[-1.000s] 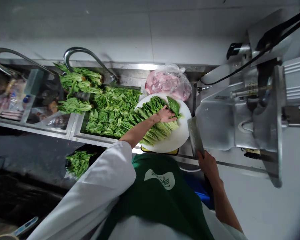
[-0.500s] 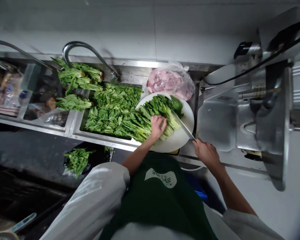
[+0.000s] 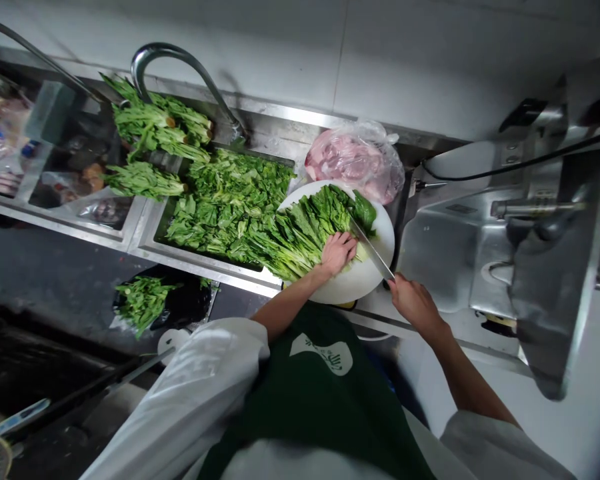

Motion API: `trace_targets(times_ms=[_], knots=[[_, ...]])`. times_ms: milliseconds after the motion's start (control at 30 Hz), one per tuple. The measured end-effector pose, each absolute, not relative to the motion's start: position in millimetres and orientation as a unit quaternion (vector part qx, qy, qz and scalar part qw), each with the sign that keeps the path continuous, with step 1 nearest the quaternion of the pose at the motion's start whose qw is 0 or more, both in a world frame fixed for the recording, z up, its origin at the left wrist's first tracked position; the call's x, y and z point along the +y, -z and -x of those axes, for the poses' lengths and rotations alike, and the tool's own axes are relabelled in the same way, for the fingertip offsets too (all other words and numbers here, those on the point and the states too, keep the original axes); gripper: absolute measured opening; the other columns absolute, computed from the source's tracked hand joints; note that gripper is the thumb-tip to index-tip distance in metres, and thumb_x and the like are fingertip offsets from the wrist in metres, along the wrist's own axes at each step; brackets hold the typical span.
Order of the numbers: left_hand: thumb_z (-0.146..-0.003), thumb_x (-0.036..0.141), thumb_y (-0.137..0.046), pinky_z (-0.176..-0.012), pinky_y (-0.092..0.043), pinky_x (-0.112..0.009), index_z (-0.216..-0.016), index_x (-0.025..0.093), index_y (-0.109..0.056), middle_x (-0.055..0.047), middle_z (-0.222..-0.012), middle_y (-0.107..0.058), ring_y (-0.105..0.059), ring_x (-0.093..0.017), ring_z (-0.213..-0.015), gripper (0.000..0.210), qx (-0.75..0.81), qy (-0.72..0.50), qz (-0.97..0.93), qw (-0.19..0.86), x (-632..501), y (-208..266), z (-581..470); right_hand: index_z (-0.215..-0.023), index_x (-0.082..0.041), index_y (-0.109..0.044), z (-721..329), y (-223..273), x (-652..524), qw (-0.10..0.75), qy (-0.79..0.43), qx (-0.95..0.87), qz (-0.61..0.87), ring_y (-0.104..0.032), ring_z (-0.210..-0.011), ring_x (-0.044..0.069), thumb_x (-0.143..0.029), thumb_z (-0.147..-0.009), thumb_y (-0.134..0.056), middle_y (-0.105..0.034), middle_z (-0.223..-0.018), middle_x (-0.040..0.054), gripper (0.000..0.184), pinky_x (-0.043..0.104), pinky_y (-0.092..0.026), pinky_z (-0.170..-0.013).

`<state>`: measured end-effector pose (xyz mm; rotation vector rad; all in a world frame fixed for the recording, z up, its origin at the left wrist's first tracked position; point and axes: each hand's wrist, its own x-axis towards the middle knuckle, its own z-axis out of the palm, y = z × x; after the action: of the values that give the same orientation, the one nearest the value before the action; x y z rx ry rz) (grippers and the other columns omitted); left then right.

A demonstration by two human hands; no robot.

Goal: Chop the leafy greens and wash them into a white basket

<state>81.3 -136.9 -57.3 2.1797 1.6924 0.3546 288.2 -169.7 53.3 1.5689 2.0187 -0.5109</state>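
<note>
A round white cutting board (image 3: pixel 347 287) lies at the right edge of the sink, with a heap of leafy greens (image 3: pixel 300 237) across it. My left hand (image 3: pixel 339 253) presses down on the greens with bent fingers, holding the stalks against the board. My right hand (image 3: pixel 414 301) is closed round the handle of a kitchen knife (image 3: pixel 377 257). The blade points up and left, its far end among the leaves, just right of my left hand. Cut greens (image 3: pixel 230 193) fill the sink basin to the left and run up to the heap on the board.
Behind the board sits a clear bag of raw meat (image 3: pixel 353 160). A metal slicing machine (image 3: pixel 437 253) stands close on the right. A curved faucet (image 3: pixel 190 63) arches over whole bunches of greens (image 3: pixel 150 127). Below the sink, a black bag (image 3: pixel 187 303) holds more greens.
My left hand has moved right along the greens, closer to the blade. The knife stays in my right hand at the right side of the heap. The whole view has tilted slightly.
</note>
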Motion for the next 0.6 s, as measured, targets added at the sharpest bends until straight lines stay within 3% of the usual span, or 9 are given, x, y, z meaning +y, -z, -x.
trace_targets(times_ms=[133,400,600], knots=[[-0.108,0.038,-0.038,-0.086,-0.037,-0.038,-0.118,0.023,-0.069,-0.008,-0.116,-0.062,-0.05,-0.024,-0.103,0.036,0.597,-0.125,-0.772,0.18,-137,59,-81,-0.114,-0.014,-0.061,-275,-29,-154,0.249,0.21,0.741,-0.587,-0.072,-0.092,0.024,-0.029,-0.107,-0.035,-0.074,-0.098,0.0157,0.03,0.029,-0.041,-0.074],[-0.108,0.036,-0.04,-0.086,-0.036,-0.038,-0.111,0.024,-0.07,-0.008,-0.114,-0.062,-0.049,-0.024,-0.104,0.033,0.604,-0.123,-0.771,0.159,-137,64,-84,-0.114,-0.014,-0.059,-283,-56,-174,0.258,0.194,0.741,-0.589,-0.073,-0.086,0.025,-0.031,-0.107,-0.032,-0.074,-0.093,0.0152,0.032,0.03,-0.042,-0.071],[-0.108,0.036,-0.039,-0.084,-0.037,-0.037,-0.111,0.023,-0.07,-0.007,-0.109,-0.064,-0.051,-0.023,-0.1,0.034,0.594,-0.155,-0.775,0.153,-138,73,-84,-0.117,-0.012,-0.06,-263,-37,-160,0.249,0.224,0.726,-0.6,-0.072,-0.095,0.024,-0.028,-0.107,-0.033,-0.074,-0.1,0.0175,0.033,0.028,-0.042,-0.074]])
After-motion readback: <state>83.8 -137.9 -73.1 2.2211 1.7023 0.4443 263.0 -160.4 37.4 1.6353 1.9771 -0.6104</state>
